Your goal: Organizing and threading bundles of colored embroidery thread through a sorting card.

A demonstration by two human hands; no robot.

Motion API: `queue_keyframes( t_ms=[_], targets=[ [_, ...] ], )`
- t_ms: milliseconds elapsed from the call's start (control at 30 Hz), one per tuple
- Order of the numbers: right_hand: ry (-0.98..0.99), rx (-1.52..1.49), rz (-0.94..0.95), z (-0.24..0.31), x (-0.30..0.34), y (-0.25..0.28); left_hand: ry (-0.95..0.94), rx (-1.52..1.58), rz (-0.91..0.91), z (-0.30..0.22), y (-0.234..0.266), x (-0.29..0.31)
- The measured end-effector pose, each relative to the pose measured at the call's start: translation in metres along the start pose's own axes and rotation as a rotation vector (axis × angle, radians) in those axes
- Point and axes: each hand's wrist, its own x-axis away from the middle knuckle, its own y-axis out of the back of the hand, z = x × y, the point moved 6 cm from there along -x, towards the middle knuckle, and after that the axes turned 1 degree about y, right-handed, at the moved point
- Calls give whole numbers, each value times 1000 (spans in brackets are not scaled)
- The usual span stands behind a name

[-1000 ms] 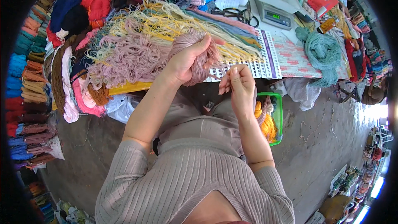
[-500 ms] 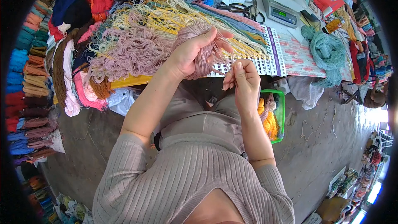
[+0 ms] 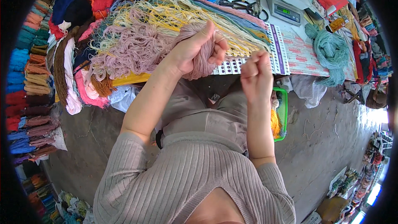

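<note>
My left hand (image 3: pixel 195 52) is closed round a bundle of dusty-pink yarn (image 3: pixel 203 63), held above the table's near edge. The fingers curl over its right side. To the right, my right hand (image 3: pixel 257 76) is raised with its fingertips pinched together; whatever lies between them is too fine to make out. Loose dusty-pink yarn (image 3: pixel 132 52) lies in a tangled heap left of the bundle. Behind it spread long yellow and cream strands (image 3: pixel 178 14). Between my hands, a white card with punched holes (image 3: pixel 233 66) shows on the table, partly hidden by the right hand.
At the back right stand a digital scale (image 3: pixel 287 13) and black-handled scissors (image 3: pixel 251 7). A teal skein (image 3: pixel 331 52) hangs over the right edge. Below the table is a green basket (image 3: pixel 282 110) of yarn. Coloured skeins (image 3: pixel 66 79) crowd the left side.
My right hand has moved away to the right and turned fingers-up. The strands visible between the hands before no longer show. The left hand keeps the bundle, its fingers curled in more.
</note>
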Motion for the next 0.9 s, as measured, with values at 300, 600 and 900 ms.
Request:
queue_keyframes(
  t_ms=[300, 600, 900],
  targets=[
    [130, 858, -9, -21, 5, -36, -13, -90, -1, 9, -33, 2],
    [44, 683, 84, -16, 5, -31, -86, 220, -13, 7, -35, -4],
    [28, 535, 73, -12, 10, -32, -79, 217, -202, 0, -24, 0]
  ],
)
